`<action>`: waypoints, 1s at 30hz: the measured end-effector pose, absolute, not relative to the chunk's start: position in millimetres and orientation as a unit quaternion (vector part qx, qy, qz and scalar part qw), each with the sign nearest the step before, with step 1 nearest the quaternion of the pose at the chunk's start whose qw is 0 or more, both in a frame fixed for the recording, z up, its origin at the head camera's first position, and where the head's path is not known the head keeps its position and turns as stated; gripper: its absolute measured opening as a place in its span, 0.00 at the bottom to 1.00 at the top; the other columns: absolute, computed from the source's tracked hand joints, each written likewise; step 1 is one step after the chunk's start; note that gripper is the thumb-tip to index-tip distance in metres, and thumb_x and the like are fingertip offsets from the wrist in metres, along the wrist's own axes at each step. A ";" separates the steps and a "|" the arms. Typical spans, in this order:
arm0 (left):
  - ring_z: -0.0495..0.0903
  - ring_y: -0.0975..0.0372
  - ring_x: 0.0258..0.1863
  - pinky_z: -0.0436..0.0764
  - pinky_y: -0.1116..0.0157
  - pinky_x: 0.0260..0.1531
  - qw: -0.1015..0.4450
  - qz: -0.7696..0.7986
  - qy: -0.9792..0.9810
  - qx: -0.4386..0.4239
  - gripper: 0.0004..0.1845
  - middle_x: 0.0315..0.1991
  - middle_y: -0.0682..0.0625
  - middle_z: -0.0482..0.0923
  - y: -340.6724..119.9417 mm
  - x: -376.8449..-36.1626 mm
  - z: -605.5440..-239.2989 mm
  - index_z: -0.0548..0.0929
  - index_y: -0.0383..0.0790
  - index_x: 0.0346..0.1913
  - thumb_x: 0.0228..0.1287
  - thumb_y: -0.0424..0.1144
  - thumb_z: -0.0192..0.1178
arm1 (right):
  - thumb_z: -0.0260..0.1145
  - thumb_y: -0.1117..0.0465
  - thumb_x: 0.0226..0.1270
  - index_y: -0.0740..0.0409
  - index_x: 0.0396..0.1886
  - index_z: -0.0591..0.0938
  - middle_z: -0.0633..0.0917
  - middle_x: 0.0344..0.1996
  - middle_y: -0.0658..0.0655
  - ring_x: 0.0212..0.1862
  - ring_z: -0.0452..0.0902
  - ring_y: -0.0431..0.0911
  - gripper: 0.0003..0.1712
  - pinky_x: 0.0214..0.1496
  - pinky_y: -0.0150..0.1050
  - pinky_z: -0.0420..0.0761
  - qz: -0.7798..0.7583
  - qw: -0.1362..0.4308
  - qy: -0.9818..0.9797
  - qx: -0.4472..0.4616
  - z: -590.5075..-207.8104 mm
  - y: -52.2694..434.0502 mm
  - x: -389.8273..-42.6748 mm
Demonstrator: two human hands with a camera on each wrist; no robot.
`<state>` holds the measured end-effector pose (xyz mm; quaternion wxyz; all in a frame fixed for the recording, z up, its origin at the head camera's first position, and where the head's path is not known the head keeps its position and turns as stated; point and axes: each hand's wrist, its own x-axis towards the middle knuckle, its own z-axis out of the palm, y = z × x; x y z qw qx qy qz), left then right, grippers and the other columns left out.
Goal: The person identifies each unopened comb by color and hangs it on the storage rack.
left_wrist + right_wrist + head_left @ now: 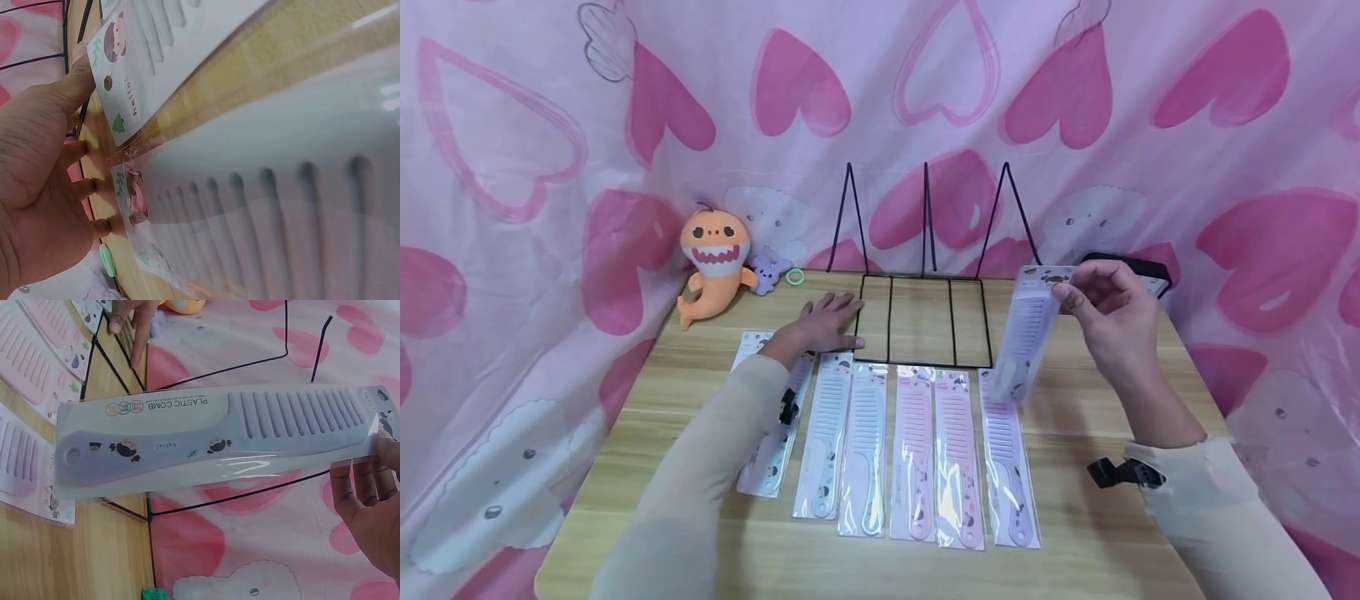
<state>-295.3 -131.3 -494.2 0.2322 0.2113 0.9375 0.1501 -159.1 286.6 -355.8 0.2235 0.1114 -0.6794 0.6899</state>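
Right hand (1112, 321): fingers pinched on the packaged purple comb (1028, 343), top edge only.
Left hand (823, 325): fingers spread flat by the wire rack (922, 321).
Risk: the comb could have swung or slipped from so slight a pinch.

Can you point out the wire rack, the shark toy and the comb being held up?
Wire rack (921, 321), head view, base bar.
Shark toy (715, 258), head view, its mouth.
Held comb (187, 450), right wrist view, its handle.
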 end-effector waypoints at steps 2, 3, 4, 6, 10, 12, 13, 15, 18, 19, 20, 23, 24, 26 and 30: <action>0.26 0.44 0.92 0.30 0.31 0.88 0.237 0.146 0.938 0.208 0.52 0.94 0.50 0.31 -131.0 -297.7 -497.5 0.45 0.59 0.92 0.78 0.70 0.60 | 0.73 0.83 0.66 0.72 0.47 0.83 0.90 0.33 0.52 0.33 0.87 0.40 0.13 0.40 0.30 0.93 0.700 0.227 -0.669 0.110 -354.9 285.0 -160.1; 0.25 0.45 0.92 0.29 0.31 0.88 0.239 0.150 0.937 0.205 0.52 0.94 0.51 0.30 -130.9 -298.5 -499.4 0.45 0.59 0.92 0.78 0.69 0.60 | 0.73 0.83 0.66 0.72 0.46 0.83 0.90 0.33 0.52 0.33 0.86 0.40 0.13 0.39 0.30 0.93 0.702 0.227 -0.667 0.107 -354.4 284.3 -160.4; 0.25 0.45 0.92 0.29 0.31 0.87 0.239 0.148 0.937 0.207 0.53 0.94 0.52 0.29 -132.1 -302.1 -504.8 0.44 0.60 0.92 0.77 0.71 0.60 | 0.73 0.84 0.66 0.72 0.47 0.83 0.89 0.33 0.52 0.33 0.86 0.40 0.13 0.39 0.30 0.93 0.703 0.227 -0.666 0.105 -354.1 283.5 -160.6; 0.25 0.46 0.92 0.30 0.32 0.88 0.241 0.147 0.937 0.204 0.53 0.94 0.52 0.29 -131.3 -301.0 -503.7 0.44 0.60 0.92 0.78 0.70 0.60 | 0.72 0.84 0.66 0.73 0.47 0.83 0.89 0.33 0.52 0.33 0.86 0.41 0.13 0.39 0.30 0.93 0.702 0.227 -0.668 0.102 -354.0 281.8 -161.1; 0.29 0.43 0.93 0.34 0.30 0.88 0.227 0.142 0.939 0.216 0.52 0.94 0.50 0.33 -130.6 -294.8 -496.5 0.46 0.57 0.93 0.79 0.68 0.60 | 0.72 0.85 0.66 0.73 0.47 0.83 0.89 0.33 0.53 0.33 0.85 0.41 0.13 0.40 0.30 0.93 0.706 0.229 -0.661 0.115 -355.3 279.6 -162.2; 0.31 0.42 0.93 0.34 0.31 0.89 0.222 0.137 0.940 0.219 0.50 0.94 0.48 0.34 -129.2 -290.1 -490.4 0.47 0.55 0.92 0.81 0.66 0.60 | 0.72 0.85 0.66 0.73 0.46 0.83 0.89 0.33 0.53 0.34 0.86 0.40 0.13 0.40 0.30 0.93 0.708 0.230 -0.656 0.123 -356.0 279.3 -162.7; 0.31 0.42 0.93 0.34 0.31 0.89 0.221 0.137 0.940 0.220 0.50 0.94 0.48 0.34 -129.2 -289.5 -490.0 0.47 0.55 0.92 0.81 0.65 0.60 | 0.72 0.85 0.66 0.73 0.46 0.83 0.89 0.33 0.53 0.34 0.86 0.40 0.13 0.40 0.30 0.93 0.707 0.230 -0.657 0.126 -356.1 279.4 -163.1; 0.31 0.42 0.93 0.35 0.31 0.89 0.221 0.135 0.940 0.220 0.50 0.94 0.48 0.34 -129.0 -288.9 -489.3 0.47 0.55 0.92 0.81 0.65 0.59 | 0.72 0.83 0.67 0.72 0.47 0.83 0.89 0.34 0.53 0.35 0.86 0.40 0.13 0.41 0.30 0.93 0.703 0.227 -0.662 0.125 -356.1 280.1 -164.3; 0.30 0.42 0.93 0.35 0.30 0.88 0.223 0.137 0.940 0.220 0.49 0.94 0.48 0.34 -128.6 -289.3 -489.1 0.46 0.54 0.93 0.82 0.65 0.59 | 0.74 0.79 0.69 0.68 0.49 0.84 0.89 0.37 0.52 0.37 0.86 0.40 0.13 0.43 0.29 0.93 0.688 0.216 -0.684 0.108 -355.7 281.3 -167.6; 0.30 0.42 0.93 0.35 0.30 0.88 0.223 0.138 0.940 0.220 0.49 0.94 0.47 0.34 -128.7 -289.5 -489.0 0.46 0.54 0.93 0.82 0.64 0.59 | 0.75 0.78 0.69 0.67 0.49 0.84 0.89 0.37 0.52 0.38 0.86 0.40 0.13 0.43 0.28 0.92 0.685 0.212 -0.690 0.101 -355.4 281.3 -169.4; 0.30 0.42 0.93 0.35 0.30 0.88 0.221 0.139 0.940 0.220 0.50 0.94 0.47 0.34 -128.7 -289.9 -489.1 0.46 0.54 0.92 0.82 0.65 0.59 | 0.75 0.76 0.70 0.66 0.50 0.85 0.89 0.38 0.52 0.39 0.86 0.40 0.12 0.44 0.28 0.92 0.681 0.207 -0.696 0.092 -355.4 281.3 -171.3; 0.31 0.42 0.93 0.35 0.31 0.89 0.213 0.138 0.942 0.221 0.50 0.94 0.47 0.35 -129.7 -291.3 -490.2 0.47 0.54 0.92 0.81 0.65 0.60 | 0.75 0.75 0.71 0.63 0.49 0.85 0.87 0.39 0.51 0.40 0.85 0.40 0.11 0.44 0.26 0.91 0.679 0.203 -0.702 0.072 -355.6 279.6 -179.5; 0.31 0.42 0.93 0.35 0.31 0.89 0.211 0.139 0.942 0.221 0.50 0.94 0.48 0.35 -130.0 -291.5 -490.3 0.48 0.55 0.92 0.80 0.65 0.61 | 0.75 0.76 0.71 0.63 0.47 0.85 0.87 0.39 0.51 0.40 0.85 0.40 0.11 0.44 0.26 0.91 0.686 0.203 -0.695 0.069 -355.8 278.5 -183.1; 0.32 0.42 0.93 0.35 0.30 0.88 0.207 0.138 0.943 0.219 0.50 0.94 0.48 0.36 -130.6 -292.3 -491.1 0.49 0.55 0.92 0.80 0.65 0.61 | 0.73 0.77 0.71 0.61 0.45 0.85 0.86 0.38 0.51 0.40 0.85 0.39 0.11 0.43 0.26 0.91 0.695 0.207 -0.686 0.063 -356.0 276.3 -190.2; 0.32 0.42 0.93 0.35 0.30 0.88 0.210 0.143 0.943 0.215 0.50 0.94 0.48 0.37 -130.6 -292.7 -490.9 0.50 0.55 0.92 0.80 0.65 0.62 | 0.71 0.80 0.71 0.61 0.42 0.85 0.87 0.35 0.52 0.39 0.86 0.39 0.11 0.41 0.27 0.92 0.710 0.213 -0.669 0.052 -356.4 272.7 -203.9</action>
